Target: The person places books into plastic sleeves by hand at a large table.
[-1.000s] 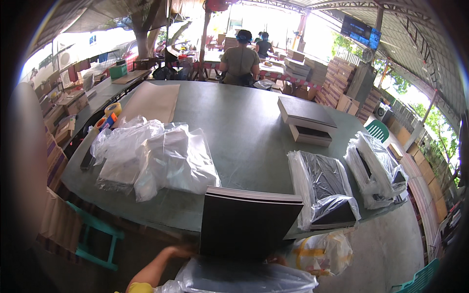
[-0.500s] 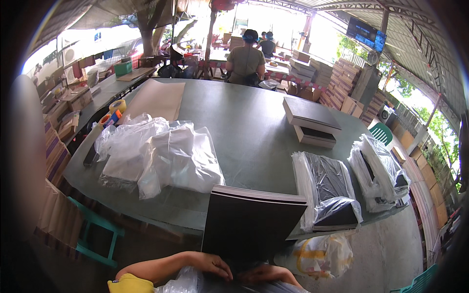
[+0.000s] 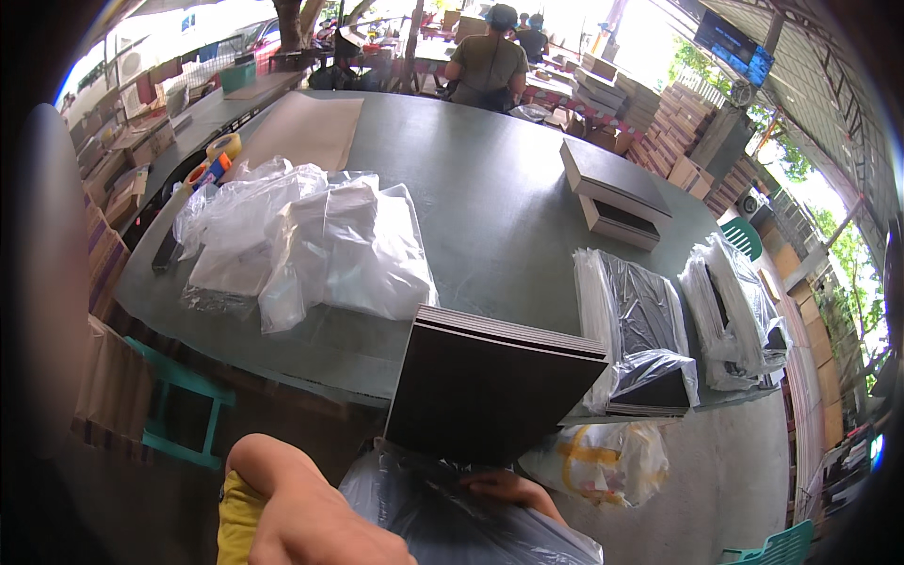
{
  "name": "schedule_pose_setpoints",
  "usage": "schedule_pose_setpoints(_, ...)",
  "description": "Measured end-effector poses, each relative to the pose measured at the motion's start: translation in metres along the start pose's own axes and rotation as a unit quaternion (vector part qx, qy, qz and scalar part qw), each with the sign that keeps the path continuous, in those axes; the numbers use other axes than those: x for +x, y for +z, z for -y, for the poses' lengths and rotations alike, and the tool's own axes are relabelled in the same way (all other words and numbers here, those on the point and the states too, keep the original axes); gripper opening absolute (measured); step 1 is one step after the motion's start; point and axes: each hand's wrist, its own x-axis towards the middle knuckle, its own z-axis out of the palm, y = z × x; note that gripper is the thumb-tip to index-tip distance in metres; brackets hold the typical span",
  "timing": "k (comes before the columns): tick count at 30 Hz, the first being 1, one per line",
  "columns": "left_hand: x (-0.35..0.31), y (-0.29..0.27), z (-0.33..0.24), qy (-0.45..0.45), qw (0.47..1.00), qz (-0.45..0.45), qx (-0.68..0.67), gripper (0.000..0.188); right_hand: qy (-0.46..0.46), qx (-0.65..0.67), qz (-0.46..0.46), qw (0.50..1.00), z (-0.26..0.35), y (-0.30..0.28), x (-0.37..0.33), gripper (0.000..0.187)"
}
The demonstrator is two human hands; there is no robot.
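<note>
A stack of black boards (image 3: 490, 391) with pale edges stands tilted in front of me at the table's near edge. A clear plastic bag (image 3: 414, 499) covers its lower part and spreads over my lap. My left hand (image 3: 325, 527) is bent over the bag's left side; its fingers run out at the lower edge, so their grip is hidden. Low on the stack, my right hand (image 3: 504, 485) lies against the bag with its visible fingers stretched out.
Crumpled clear bags (image 3: 330, 245) lie on the grey-green table (image 3: 452, 179), near tape rolls (image 3: 224, 146) and brown paper (image 3: 306, 127). At right are bagged black boards (image 3: 645, 320), another bagged stack (image 3: 739, 311) and two dark boxes (image 3: 617, 188). A person (image 3: 490, 66) works beyond.
My left hand has moved down and toward me, away from the base of the stack. More of the plastic bag shows over the lower boards. The view has tipped downward.
</note>
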Motion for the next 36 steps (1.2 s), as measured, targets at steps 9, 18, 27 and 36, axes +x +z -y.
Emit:
schedule_pose_setpoints(9, 0.002, 0.000, 0.007, 0.025, 0.999, 0.007, -0.030, 0.030, 0.030, 0.051, 0.011, 0.998, 0.033, -0.004, -0.003, 0.029)
schedule_pose_setpoints(18, -0.003, -0.004, 0.001, 0.100, 0.968, 0.151, 0.176, 0.019, -0.022, 0.023, -0.007, 0.999, 0.018, 0.001, 0.004, 0.031)
schedule_pose_setpoints(27, -0.116, -0.218, 0.010, -0.055, 0.445, -0.663, 0.600, 0.019, 0.020, 0.067, -0.038, 0.997, 0.017, 0.002, 0.003, 0.028)
schedule_pose_setpoints(36, -0.171, -0.297, 0.038, -0.093, 0.256, -0.638, 0.720, 0.019, 0.055, 0.067, -0.033, 0.996, 0.013, 0.000, 0.002, 0.028)
